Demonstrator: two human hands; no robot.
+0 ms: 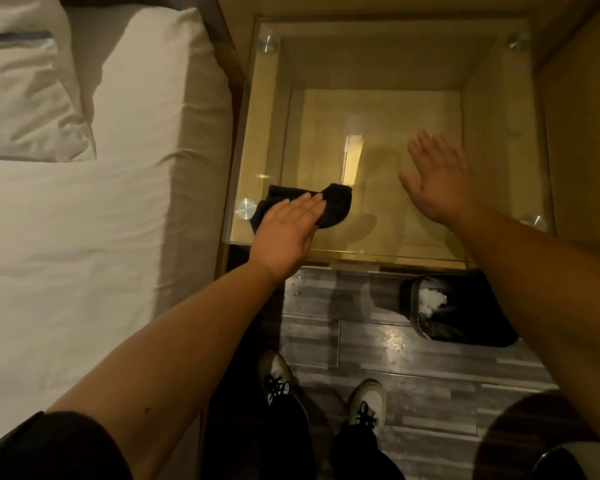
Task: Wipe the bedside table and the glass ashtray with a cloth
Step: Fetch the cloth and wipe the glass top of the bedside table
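Two bare forearms reaching in from 7 and 4 o'clock, dark short sleeve showing at the left shoulder. Left hand flat, palm down, fingers straight and together, pointing toward 2 o'clock and pressing down on what lies beneath. Right hand open, palm down, fingers spread and pointing toward 11 o'clock, thumb out at 9 o'clock, holding nothing. Wrists straight, hands well apart.

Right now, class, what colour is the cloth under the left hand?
Black. The cloth shows best in the head view, on the glass tabletop.
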